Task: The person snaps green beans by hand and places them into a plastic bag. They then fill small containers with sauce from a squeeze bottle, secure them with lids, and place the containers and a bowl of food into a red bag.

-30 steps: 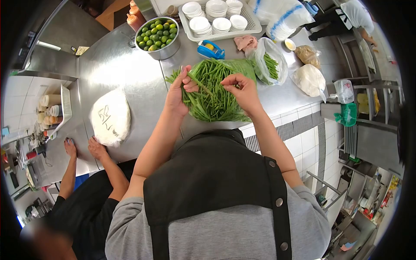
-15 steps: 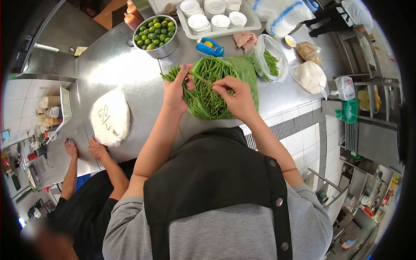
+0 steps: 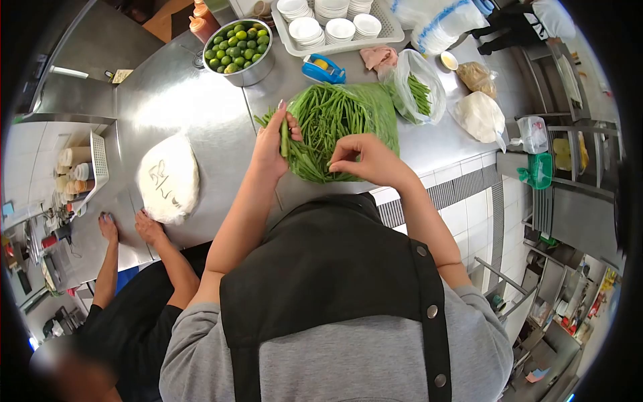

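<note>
Head view: the right hand (image 3: 355,159) has been drawn down to the near side of the bagged green stalks (image 3: 328,114) on the counter (image 3: 221,120); work on one strand seems paused. Its grip cannot be told. A bunch (image 3: 284,139) is gripped by the left hand (image 3: 271,146). Handwriting marks the white bundle (image 3: 169,179), illegibly.

One steel pot (image 3: 252,72); limes (image 3: 236,48) too many to count. One basket tray (image 3: 338,48), six stacks of white bowls (image 3: 306,32) in view. Two bags of green beans (image 3: 383,114), beans uncountable. One blue tape dispenser (image 3: 324,72). One pink cloth (image 3: 379,59). At least two squeeze bottles (image 3: 199,28). One bag with black writing (image 3: 169,177). Two other people (image 3: 157,281).
</note>
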`<state>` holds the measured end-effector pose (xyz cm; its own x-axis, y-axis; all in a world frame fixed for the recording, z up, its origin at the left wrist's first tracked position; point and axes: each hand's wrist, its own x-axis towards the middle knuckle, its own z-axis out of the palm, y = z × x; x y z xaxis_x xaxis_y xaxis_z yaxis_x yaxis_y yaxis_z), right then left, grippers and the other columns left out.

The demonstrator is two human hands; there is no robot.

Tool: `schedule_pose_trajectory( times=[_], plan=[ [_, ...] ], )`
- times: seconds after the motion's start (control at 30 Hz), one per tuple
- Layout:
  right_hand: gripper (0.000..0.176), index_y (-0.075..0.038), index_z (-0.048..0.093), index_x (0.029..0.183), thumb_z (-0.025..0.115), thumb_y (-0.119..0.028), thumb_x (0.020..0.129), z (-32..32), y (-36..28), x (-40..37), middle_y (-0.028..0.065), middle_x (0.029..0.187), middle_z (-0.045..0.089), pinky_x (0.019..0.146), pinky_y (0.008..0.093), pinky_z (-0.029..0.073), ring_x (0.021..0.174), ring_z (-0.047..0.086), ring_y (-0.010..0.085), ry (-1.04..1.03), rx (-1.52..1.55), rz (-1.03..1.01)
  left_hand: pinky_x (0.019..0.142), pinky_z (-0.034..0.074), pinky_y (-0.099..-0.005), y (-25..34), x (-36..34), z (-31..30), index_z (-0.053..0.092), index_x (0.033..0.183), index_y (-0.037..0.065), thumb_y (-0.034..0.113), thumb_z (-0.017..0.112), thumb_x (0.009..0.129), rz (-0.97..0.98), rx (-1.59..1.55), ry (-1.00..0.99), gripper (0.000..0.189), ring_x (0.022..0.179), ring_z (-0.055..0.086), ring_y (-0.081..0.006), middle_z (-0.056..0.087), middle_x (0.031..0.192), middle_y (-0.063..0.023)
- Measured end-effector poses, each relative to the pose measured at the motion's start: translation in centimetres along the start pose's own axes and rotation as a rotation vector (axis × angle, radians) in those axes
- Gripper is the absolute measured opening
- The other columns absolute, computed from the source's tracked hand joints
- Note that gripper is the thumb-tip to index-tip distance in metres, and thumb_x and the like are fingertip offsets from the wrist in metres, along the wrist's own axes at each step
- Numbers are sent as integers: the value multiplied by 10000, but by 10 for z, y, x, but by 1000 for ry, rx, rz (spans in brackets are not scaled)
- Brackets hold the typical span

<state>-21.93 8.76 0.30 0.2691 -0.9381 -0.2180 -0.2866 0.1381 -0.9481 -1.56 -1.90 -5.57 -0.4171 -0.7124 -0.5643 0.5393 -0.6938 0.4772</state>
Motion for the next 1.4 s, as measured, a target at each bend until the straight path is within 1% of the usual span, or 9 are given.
schedule_pose_trajectory(
  times=[0.13,0.23,0.43,0.63,0.73,0.83,0.93,1.13,1.4],
  plan=[
    [230,6,622,737,820,-97,791,-7,19,10,52,675,598,558,305,433,595,523,115,254,-244,32,575,553,-231,1,-5,-2,600,980,41,263,715,964,-35,31,46,251,689,625,-139,611,801,-48],
    [207,2,647,765,802,-130,802,-21,22,25,81,757,641,628,338,465,666,584,177,264,-374,89,569,572,-230,-5,-11,0,610,982,37,242,747,940,-41,120,61,250,707,661,-151,628,816,-53],
    [131,-58,688,979,625,-88,869,-28,61,81,109,1170,651,909,431,467,1121,581,292,506,-834,-206,525,547,-228,-13,-21,13,619,985,37,212,793,900,-79,266,111,261,647,644,-128,624,785,-33],
    [182,-108,716,1004,612,-68,859,-20,71,102,51,1325,593,955,503,432,1247,500,279,439,-982,-58,473,441,-224,-14,-21,6,619,946,75,183,790,900,-20,262,106,207,573,545,-86,610,758,-6],
    [165,-98,721,993,640,-87,849,-27,55,81,65,1187,664,932,480,459,1134,578,296,504,-905,-131,465,389,-234,-11,-25,2,647,943,63,189,795,897,-13,255,106,200,526,495,-76,578,682,9],
    [172,-67,728,1019,689,-47,853,-43,48,64,78,1024,709,838,361,512,940,662,243,399,-604,7,461,369,-246,-12,-27,11,684,959,23,193,804,885,21,412,127,221,485,474,-81,528,605,22],
    [162,-46,728,1013,733,-39,852,-36,42,42,80,871,719,720,276,516,753,671,168,480,-208,-27,458,365,-259,-22,-22,27,708,982,-16,185,808,875,37,480,89,249,460,461,-90,512,580,26],
    [105,-17,718,899,779,-80,841,-12,20,19,39,787,707,696,271,514,722,644,108,726,-35,24,447,380,-250,-32,-12,46,711,977,-14,150,797,872,50,556,-32,214,474,500,-87,562,602,14],
    [142,-7,731,949,717,-149,944,6,26,32,11,770,677,688,248,481,726,589,74,652,239,19,458,372,-240,-17,-6,40,691,1001,-18,95,764,894,152,596,-160,172,485,486,-75,552,614,13]
  ],
)
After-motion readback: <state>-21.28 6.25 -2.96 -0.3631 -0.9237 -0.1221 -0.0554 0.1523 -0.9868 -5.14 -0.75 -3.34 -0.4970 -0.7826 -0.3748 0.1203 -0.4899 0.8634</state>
